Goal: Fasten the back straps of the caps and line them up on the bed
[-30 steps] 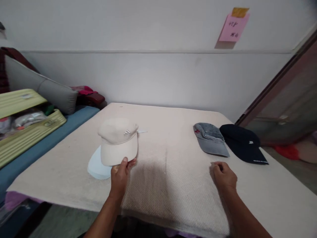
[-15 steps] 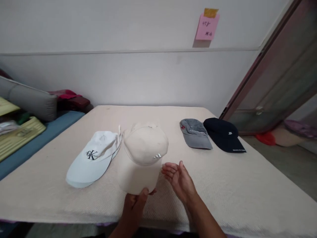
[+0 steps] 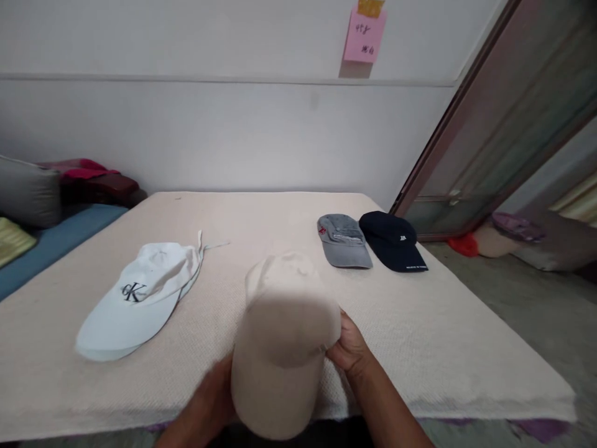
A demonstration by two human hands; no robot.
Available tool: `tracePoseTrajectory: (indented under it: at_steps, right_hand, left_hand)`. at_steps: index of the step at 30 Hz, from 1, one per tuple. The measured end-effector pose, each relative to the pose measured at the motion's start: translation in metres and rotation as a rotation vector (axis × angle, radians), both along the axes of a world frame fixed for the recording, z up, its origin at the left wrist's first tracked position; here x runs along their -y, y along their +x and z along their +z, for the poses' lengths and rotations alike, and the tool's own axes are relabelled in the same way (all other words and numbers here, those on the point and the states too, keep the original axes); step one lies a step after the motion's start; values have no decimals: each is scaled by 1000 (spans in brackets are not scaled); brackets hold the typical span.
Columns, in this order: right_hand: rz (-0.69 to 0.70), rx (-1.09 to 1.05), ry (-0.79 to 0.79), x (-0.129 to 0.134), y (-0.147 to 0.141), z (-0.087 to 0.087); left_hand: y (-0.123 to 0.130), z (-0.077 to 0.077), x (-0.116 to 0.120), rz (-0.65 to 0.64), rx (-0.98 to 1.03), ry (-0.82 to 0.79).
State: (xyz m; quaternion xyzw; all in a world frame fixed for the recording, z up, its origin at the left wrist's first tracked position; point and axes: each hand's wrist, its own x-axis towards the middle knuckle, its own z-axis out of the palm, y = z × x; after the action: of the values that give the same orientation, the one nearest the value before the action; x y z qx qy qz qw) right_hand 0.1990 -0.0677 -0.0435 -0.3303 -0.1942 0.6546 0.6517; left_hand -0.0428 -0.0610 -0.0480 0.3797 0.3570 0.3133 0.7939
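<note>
A cream baseball cap is held up above the near part of the table, its brim pointing down toward me and its outline slightly blurred. My left hand grips the left side of the brim, with most of its fingers hidden behind the cap. On the other side, my right hand is closed on the right edge of the crown, near the small logo. A white cap with black letters lies on the table to the left, its strap trailing behind.
A grey cap and a navy cap lie side by side at the back right of the cloth-covered table. The wall behind carries a pink note. A grey cushion rests at the far left.
The cream cap has come nearer to me and lower, its brim tipping down. My right hand, open beside it before, now grips its right side. The view has turned right.
</note>
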Motion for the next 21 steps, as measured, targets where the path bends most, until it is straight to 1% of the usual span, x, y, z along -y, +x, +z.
tracePoseTrajectory:
  at_steps: [1,3,5,7,8,9,10,12,16,19,21]
  right_hand:
    - [39,14,-5,2,-4,-3]
    - [153,53,-36,6,-14,-8]
    - [315,96,-69,10,-23,-12]
    - [502,132,-70,13,-27,-12]
    - [579,143,-59,14,-28,-11]
    - [626,151,-51,15,-28,-9]
    - [637,160,-47,14,-27,-7]
    - [578,174,-50,11,-25,-3]
    - [409,174,-45,1,-23,-7]
    - [319,135,-32,-6,-24,-11]
    - [261,107,-50,-10,-23,-12]
  left_hand:
    - [-4,4,-9,42,44,-45]
    - [-13,10,-25,159,131,-203]
    - [-23,13,-38,251,165,-360]
    - [-30,14,-44,316,155,-433]
    - [-32,15,-44,346,145,-438]
    - [-33,16,-44,371,130,-423]
    - [-33,16,-42,382,114,-394]
    - [-32,18,-37,341,79,-327]
    - [-27,21,-28,130,22,-201]
    - [-24,17,-26,-25,-36,-175]
    - [-23,13,-25,-55,-69,-186]
